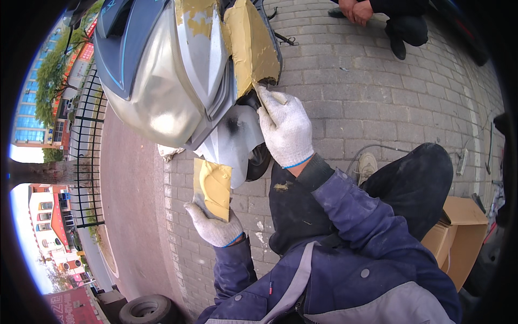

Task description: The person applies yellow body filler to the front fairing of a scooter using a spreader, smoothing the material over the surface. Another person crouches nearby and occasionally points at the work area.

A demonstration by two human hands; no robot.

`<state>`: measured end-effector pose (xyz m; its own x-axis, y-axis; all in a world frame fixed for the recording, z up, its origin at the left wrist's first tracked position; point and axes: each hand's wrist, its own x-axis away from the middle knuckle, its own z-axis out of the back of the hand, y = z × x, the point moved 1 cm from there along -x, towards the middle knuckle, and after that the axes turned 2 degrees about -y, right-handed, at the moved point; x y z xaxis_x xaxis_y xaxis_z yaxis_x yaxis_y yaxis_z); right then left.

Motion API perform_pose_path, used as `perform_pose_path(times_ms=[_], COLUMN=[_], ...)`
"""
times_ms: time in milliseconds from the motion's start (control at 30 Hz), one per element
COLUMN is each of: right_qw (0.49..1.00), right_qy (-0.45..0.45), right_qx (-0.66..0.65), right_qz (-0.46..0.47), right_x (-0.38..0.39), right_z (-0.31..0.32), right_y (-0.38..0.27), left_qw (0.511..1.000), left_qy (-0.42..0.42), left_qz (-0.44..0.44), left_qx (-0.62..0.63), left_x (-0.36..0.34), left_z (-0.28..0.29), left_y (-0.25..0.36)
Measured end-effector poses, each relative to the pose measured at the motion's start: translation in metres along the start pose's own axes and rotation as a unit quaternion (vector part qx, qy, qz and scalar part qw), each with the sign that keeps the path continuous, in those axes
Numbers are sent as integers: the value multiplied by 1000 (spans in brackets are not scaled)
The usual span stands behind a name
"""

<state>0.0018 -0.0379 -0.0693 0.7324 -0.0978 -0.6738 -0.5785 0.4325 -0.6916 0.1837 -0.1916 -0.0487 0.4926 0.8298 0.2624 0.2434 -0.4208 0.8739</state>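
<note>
Nearest the camera is the wearer's dark blue jacket [334,291] with grey trim, its two sleeves reaching up toward the hands. Farthest left of the left hand's grip, a tree trunk [40,173] shows beyond a black metal fence [89,156]. Below and left of that same grip lies a tyre [144,310]. Above it stands a silver and dark-blue vehicle body [162,97], yellow filler smeared on part of its upper surface.

The left hand [215,228], in a white knit glove, is closed around the lower end of a small board [213,189] loaded with thick yellow paste, which stands just above the fingers. Up and right of the board is a panel [251,46] thickly coated in similar yellow paste. The right hand [287,128], also gloved, has its fingertips at the panel's lower corner; whether they pinch a thin tool I can't tell from this angle.

Above and right of the right hand, another person [407,24] crouches on the grey paving [345,102]. Below and right of it sits an open cardboard box [464,216].
</note>
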Motion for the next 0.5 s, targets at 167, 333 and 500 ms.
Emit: perform_pose_path(times_ms=[167, 333, 500], right_qw=[1000, 999, 999], right_qy=[8, 48, 31], right_qx=[-20, 9, 14], right_qz=[-3, 15, 27], right_x=[2, -27, -26], right_z=[9, 6, -6], right_y=[2, 16, 13], left_qw=[1000, 1000, 1000], left_qy=[-14, -19, -27], left_qz=[-1, 3, 8], left_qx=[11, 14, 3], left_x=[0, 1, -1], left_z=[-2, -3, 3], left_y=[-1, -1, -3])
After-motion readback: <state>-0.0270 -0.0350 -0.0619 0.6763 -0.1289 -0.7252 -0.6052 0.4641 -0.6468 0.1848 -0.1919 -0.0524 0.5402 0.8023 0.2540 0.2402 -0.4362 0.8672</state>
